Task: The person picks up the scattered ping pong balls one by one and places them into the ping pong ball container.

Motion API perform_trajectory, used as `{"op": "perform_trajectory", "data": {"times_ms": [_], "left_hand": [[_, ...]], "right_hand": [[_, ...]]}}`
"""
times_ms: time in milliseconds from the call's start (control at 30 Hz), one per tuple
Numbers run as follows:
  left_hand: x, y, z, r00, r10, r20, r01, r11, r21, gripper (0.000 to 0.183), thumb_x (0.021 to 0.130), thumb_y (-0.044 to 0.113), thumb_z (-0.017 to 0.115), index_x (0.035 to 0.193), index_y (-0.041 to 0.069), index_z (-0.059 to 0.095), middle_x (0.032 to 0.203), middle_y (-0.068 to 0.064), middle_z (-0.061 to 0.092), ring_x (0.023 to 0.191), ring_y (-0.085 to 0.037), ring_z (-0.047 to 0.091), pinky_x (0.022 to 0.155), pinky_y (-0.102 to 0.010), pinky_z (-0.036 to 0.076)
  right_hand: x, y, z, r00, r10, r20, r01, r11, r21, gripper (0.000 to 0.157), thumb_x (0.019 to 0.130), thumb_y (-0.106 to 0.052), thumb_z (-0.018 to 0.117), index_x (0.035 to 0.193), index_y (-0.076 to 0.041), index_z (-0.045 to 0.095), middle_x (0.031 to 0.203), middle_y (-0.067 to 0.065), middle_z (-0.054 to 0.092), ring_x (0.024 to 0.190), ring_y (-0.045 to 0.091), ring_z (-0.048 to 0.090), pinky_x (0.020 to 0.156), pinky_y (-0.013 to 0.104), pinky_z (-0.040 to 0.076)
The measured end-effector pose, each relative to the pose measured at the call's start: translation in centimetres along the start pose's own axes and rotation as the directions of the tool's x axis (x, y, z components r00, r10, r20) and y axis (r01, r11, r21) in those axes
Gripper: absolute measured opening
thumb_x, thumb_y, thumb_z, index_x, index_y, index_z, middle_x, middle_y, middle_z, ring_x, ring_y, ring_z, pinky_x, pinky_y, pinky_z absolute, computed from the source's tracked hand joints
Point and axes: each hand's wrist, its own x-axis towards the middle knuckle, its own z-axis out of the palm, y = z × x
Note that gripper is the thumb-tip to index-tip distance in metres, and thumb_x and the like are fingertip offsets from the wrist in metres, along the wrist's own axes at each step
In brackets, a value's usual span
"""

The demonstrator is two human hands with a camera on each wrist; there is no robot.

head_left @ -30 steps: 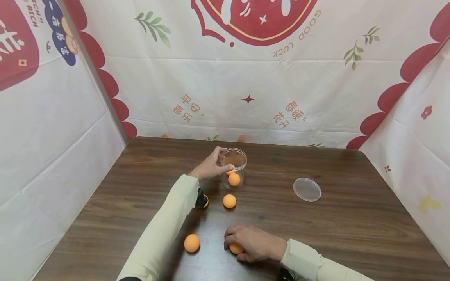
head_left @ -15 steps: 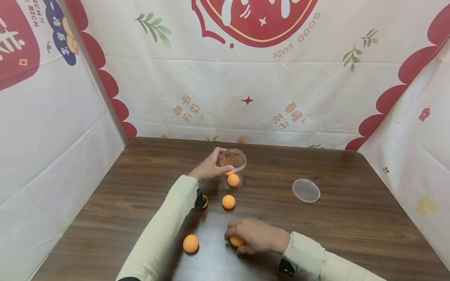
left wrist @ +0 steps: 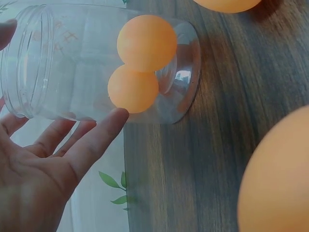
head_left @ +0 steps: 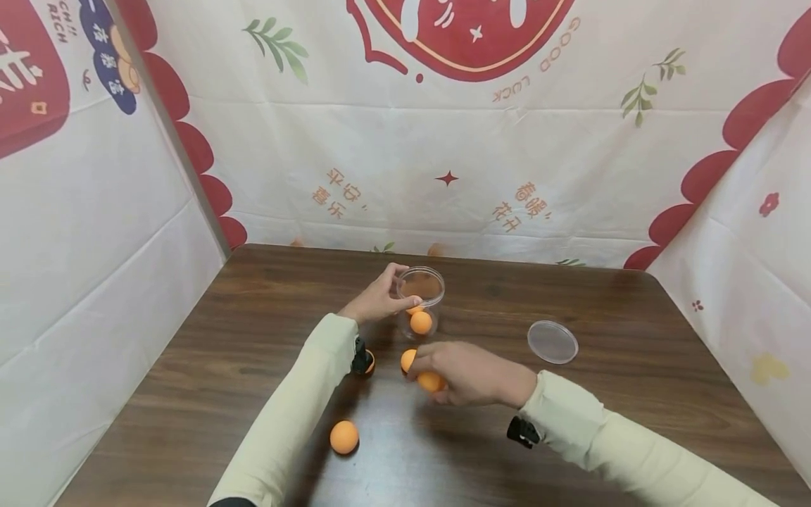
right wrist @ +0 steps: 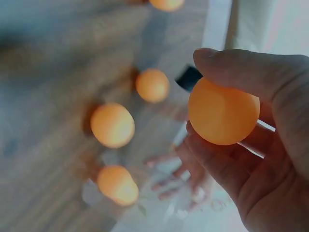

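A clear plastic jar stands uncapped on the table, with two orange ping-pong balls at its bottom. My left hand grips the jar near its rim, thumb on the near side and fingers around the far side. Another orange ping-pong ball is pinched between the thumb and fingers of my right hand, raised over the table just in front of the jar. Right beside that hand in the head view, a loose ball lies on the wood, partly overlapped by the fingertips.
One more ball lies nearer the front of the table. Another ball peeks out from behind the left wrist camera. A round clear lid lies flat at the right. Printed cloth hangs around the table.
My right hand has picked up the ping-pong ball from the table and carried it forward, toward the jar. The left hand and jar have stayed in place.
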Motion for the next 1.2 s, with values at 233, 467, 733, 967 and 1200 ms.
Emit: {"op": "perform_trajectory", "data": {"times_ms": [233,467,733,967,1200], "left_hand": [[0.0,-0.1,-0.2,1.0,-0.01,0.005,0.01,1.0,-0.009,0.07,0.09,0.032,0.065,0.144,0.014,0.024,0.138,-0.026,0.039,0.114,-0.032,0.056,0.079,-0.037,0.055],[0.0,-0.3,-0.3,1.0,0.016,0.011,-0.016,1.0,0.002,0.067,0.092,0.027,0.063,0.144,0.011,0.023,0.135,-0.026,0.041,0.11,-0.032,0.057,0.08,-0.038,0.055],[0.4,-0.6,0.1,1.0,0.02,0.022,-0.02,1.0,-0.008,0.07,0.091,0.031,0.064,0.144,0.011,0.023,0.135,-0.025,0.043,0.111,-0.031,0.058,0.075,-0.034,0.056],[0.2,-0.3,0.0,0.999,0.029,0.016,-0.028,0.999,-0.019,0.066,0.091,0.029,0.064,0.141,0.013,0.025,0.132,-0.021,0.046,0.106,-0.028,0.06,0.075,-0.033,0.056],[0.1,-0.2,0.1,1.0,0.019,0.009,-0.019,0.998,-0.062,0.067,0.091,0.028,0.064,0.143,0.012,0.025,0.136,-0.023,0.041,0.11,-0.031,0.059,0.08,-0.045,0.055]], "right_hand": [[0.7,1.5,-3.2,0.997,0.049,-0.053,-0.049,0.999,0.012,0.036,0.076,-0.012,0.078,0.11,-0.011,0.067,0.11,0.001,0.063,0.095,0.014,0.06,0.083,0.033,0.052],[2.5,3.6,-5.0,0.99,0.119,-0.079,-0.118,0.993,0.016,0.036,0.076,-0.01,0.078,0.11,-0.01,0.067,0.106,0.003,0.065,0.091,0.017,0.06,0.082,0.036,0.052],[4.5,6.2,-6.0,0.973,0.204,-0.105,-0.201,0.979,0.044,0.036,0.08,-0.012,0.076,0.115,-0.009,0.067,0.113,0.007,0.067,0.098,0.022,0.06,0.086,0.039,0.051],[6.1,7.7,-6.4,0.963,0.248,-0.104,-0.246,0.969,0.027,0.029,0.08,-0.011,0.075,0.108,-0.006,0.068,0.108,0.009,0.066,0.097,0.024,0.056,0.082,0.037,0.05],[7.1,9.2,-5.7,0.955,0.273,-0.115,-0.271,0.962,0.032,0.031,0.08,-0.008,0.075,0.109,-0.002,0.067,0.107,0.011,0.066,0.097,0.027,0.058,0.08,0.037,0.051]]}}
